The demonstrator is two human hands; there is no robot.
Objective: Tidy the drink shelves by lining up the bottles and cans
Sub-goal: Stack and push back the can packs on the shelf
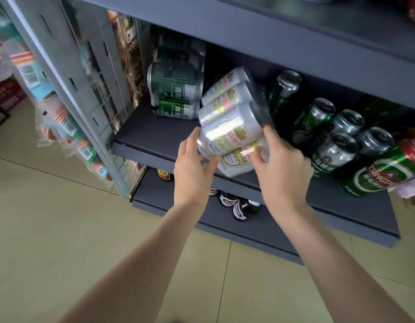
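The person's left hand (194,164) and right hand (281,164) grasp the shrink-wrapped pack of silver cans (229,122) tilted over the front of the middle shelf (155,134) — slick film could slip, dropping it or knocking the green cans (323,136) just beside it.

Tilted shrink-wrapped silver can pack (229,117)
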